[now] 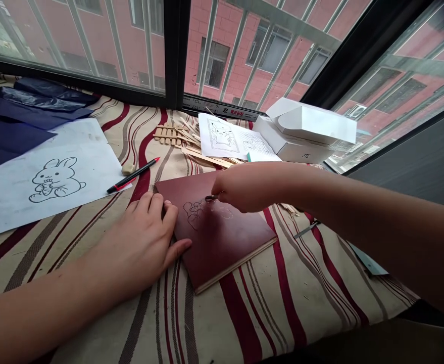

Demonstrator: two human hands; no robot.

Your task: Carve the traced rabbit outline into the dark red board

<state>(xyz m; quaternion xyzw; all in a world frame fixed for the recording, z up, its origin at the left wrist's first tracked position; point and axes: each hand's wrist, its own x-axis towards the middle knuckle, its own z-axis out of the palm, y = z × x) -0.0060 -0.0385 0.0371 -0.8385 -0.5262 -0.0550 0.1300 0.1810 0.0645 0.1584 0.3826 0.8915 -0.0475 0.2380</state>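
Note:
A dark red-brown board [229, 253] lies at a slant on the striped cloth, with the thin pale outline of a rabbit [194, 215] cut or scratched into its face. Over its upper part, my right hand [240, 187] is closed on a small carving tool; only the tool's dark tip [210, 198] shows, close to the outline. The rest of the tool is hidden in my fist. My left hand [153, 227] rests flat along the board's left edge, fingers stretched and thumb on its surface, holding nothing.
Left lies a paper with a rabbit drawing [58, 177], plus a black pen [133, 176], an eraser [128, 168] and dark blue sheets [25, 116]. Behind are wooden sticks [186, 136], printed drawings [222, 136] and a white box [308, 126] by the window. A thin metal tool [307, 229] lies right.

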